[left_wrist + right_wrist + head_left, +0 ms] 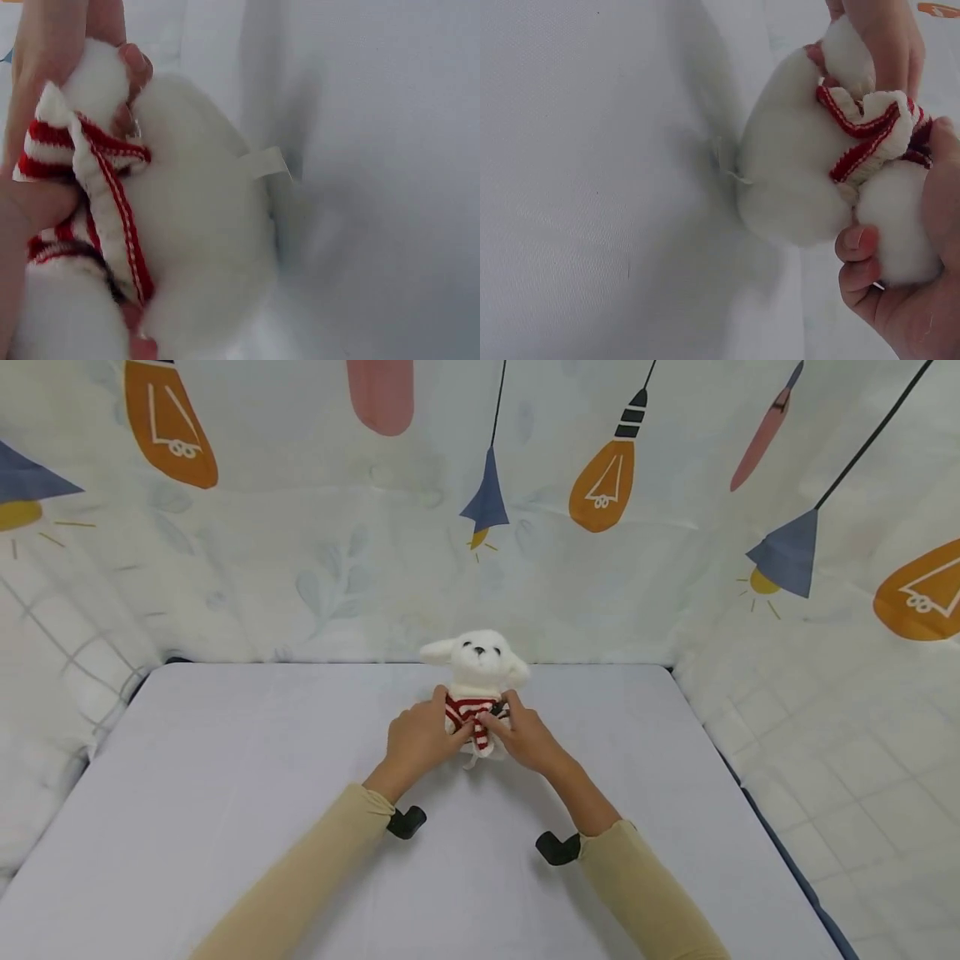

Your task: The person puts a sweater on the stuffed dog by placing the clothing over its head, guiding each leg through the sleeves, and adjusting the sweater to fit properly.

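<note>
A white plush toy animal [480, 668] with floppy ears stands upright at the far part of the table, facing me. Around its body is a red-and-white striped knitted sweater [476, 708]. My left hand [422, 737] grips the toy's side on the left, and my right hand [528, 737] grips the opposite side. Both thumbs press on the sweater's front. From the right wrist view, fingers [859, 255] curl round a round white limb below the bunched sweater hem [874, 142]. A small white tag [264, 163] sticks out from the plush body.
The toy is over a table with a pale cloth [225, 827]. Behind it hangs a white curtain [262, 568] printed with bulbs and lamps, with similar sheets at both sides. Black fittings [407, 822] poke out beneath the beige sleeves [300, 868].
</note>
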`<state>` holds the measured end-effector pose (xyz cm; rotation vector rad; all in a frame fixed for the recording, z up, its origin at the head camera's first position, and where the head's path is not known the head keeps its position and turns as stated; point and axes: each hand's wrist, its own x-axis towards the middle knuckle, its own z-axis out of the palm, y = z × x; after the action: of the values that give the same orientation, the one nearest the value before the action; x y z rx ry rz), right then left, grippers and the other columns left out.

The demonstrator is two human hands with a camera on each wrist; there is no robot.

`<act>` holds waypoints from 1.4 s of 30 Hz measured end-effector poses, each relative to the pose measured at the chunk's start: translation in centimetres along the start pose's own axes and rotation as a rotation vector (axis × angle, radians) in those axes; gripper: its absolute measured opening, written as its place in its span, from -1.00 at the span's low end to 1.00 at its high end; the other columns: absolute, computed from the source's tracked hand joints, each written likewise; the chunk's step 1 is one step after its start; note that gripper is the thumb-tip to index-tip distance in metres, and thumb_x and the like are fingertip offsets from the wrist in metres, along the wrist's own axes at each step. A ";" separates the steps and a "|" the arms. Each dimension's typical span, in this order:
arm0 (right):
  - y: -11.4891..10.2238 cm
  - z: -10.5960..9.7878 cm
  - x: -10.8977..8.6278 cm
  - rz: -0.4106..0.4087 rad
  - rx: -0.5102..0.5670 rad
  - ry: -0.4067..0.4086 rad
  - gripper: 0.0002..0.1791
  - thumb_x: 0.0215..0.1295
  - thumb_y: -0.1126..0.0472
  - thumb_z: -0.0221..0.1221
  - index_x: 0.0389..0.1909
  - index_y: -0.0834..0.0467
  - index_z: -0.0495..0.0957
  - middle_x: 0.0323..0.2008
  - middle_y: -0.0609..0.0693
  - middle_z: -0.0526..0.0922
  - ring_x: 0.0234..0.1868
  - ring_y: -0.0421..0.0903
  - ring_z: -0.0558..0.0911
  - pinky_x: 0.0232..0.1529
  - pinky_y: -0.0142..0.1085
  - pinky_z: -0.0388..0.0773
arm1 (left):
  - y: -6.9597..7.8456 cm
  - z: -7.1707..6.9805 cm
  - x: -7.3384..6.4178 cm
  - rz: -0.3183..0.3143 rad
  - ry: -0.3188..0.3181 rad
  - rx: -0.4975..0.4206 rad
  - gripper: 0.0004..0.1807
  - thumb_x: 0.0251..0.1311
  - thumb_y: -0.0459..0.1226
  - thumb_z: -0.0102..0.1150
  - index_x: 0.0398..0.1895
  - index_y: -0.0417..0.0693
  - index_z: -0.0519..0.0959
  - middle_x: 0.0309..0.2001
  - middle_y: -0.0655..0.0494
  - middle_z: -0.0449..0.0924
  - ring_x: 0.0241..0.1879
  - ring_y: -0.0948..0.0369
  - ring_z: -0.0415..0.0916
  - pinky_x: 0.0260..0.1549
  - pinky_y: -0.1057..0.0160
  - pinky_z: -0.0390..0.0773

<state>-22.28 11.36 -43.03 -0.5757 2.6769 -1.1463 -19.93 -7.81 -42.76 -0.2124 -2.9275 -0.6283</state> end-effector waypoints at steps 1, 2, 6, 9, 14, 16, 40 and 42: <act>-0.1 0.1 0.0 0.002 -0.011 0.007 -0.51 0.40 -0.18 0.01 0.10 0.07 0.21 -0.14 0.05 0.65 -0.31 -0.15 0.60 -0.33 -0.31 0.49 | 0.2 0.0 -0.1 -0.007 0.022 0.036 -0.34 0.11 0.17 0.18 0.03 -0.16 0.35 -0.52 0.03 0.51 -0.71 0.16 0.36 -0.78 0.25 0.30; -0.3 0.2 0.0 0.007 -0.023 0.013 -0.50 0.39 -0.19 0.02 0.10 0.07 0.21 -0.17 0.05 0.65 -0.34 -0.15 0.60 -0.35 -0.31 0.49 | 0.4 0.1 -0.1 -0.010 0.045 0.068 -0.34 0.08 0.15 0.20 0.01 -0.17 0.36 -0.51 0.02 0.51 -0.71 0.15 0.36 -0.78 0.23 0.31; -0.9 0.7 0.0 0.050 -0.084 0.053 -0.42 0.29 -0.23 0.12 0.06 0.11 0.22 -0.34 0.04 0.63 -0.50 -0.14 0.54 -0.49 -0.32 0.45 | 0.9 0.4 -0.2 0.008 0.108 0.174 -0.34 -0.04 0.07 0.31 -0.02 -0.22 0.40 -0.46 0.00 0.53 -0.71 0.12 0.38 -0.75 0.20 0.36; -1.3 1.0 0.0 0.091 -0.145 0.106 -0.36 0.21 -0.25 0.20 0.03 0.14 0.26 -0.39 0.04 0.61 -0.54 -0.14 0.52 -0.54 -0.34 0.42 | 0.9 0.7 -0.3 0.044 0.128 0.223 -0.33 -0.12 0.01 0.41 -0.05 -0.24 0.41 -0.45 -0.01 0.55 -0.67 0.09 0.44 -0.72 0.17 0.40; -1.7 1.3 0.0 0.143 -0.237 0.174 -0.30 0.08 -0.22 0.33 0.03 0.16 0.32 -0.32 0.07 0.65 -0.46 -0.09 0.62 -0.52 -0.32 0.49 | 0.0 0.3 -0.2 0.130 0.044 0.132 -0.16 -0.19 0.01 0.53 0.07 -0.25 0.34 -0.25 -0.10 0.60 -0.42 0.00 0.61 -0.50 0.07 0.57; -1.8 1.4 0.1 0.150 -0.262 0.176 -0.27 0.03 -0.19 0.38 0.05 0.16 0.32 -0.28 0.07 0.66 -0.41 -0.07 0.65 -0.49 -0.30 0.51 | -0.8 -0.2 -0.2 0.154 -0.050 0.024 -0.06 -0.13 0.00 0.51 0.24 -0.26 0.25 -0.06 -0.15 0.58 -0.19 -0.04 0.62 -0.28 0.00 0.61; -1.0 1.7 -0.2 0.157 -0.248 0.173 -0.25 0.09 -0.16 0.35 0.12 0.21 0.30 -0.24 0.12 0.68 -0.36 -0.03 0.69 -0.50 -0.28 0.54 | 0.0 0.9 -0.5 0.121 0.001 -0.030 0.09 -0.17 0.09 0.51 0.35 -0.28 0.18 0.04 -0.16 0.56 -0.09 -0.03 0.61 -0.26 0.01 0.62; -1.3 1.8 -0.3 0.195 -0.301 0.208 -0.23 0.04 -0.20 0.37 0.10 0.21 0.33 -0.28 0.12 0.69 -0.40 0.00 0.69 -0.55 -0.26 0.53 | -0.1 0.6 -0.2 0.116 -0.058 -0.110 0.08 -0.09 0.16 0.42 0.39 -0.23 0.15 0.08 -0.13 0.53 -0.05 -0.01 0.59 -0.21 0.00 0.60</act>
<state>-21.09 9.48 -43.39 -0.2372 3.0290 -0.7968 -19.76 -7.64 -43.36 -0.4165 -2.9113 -0.7776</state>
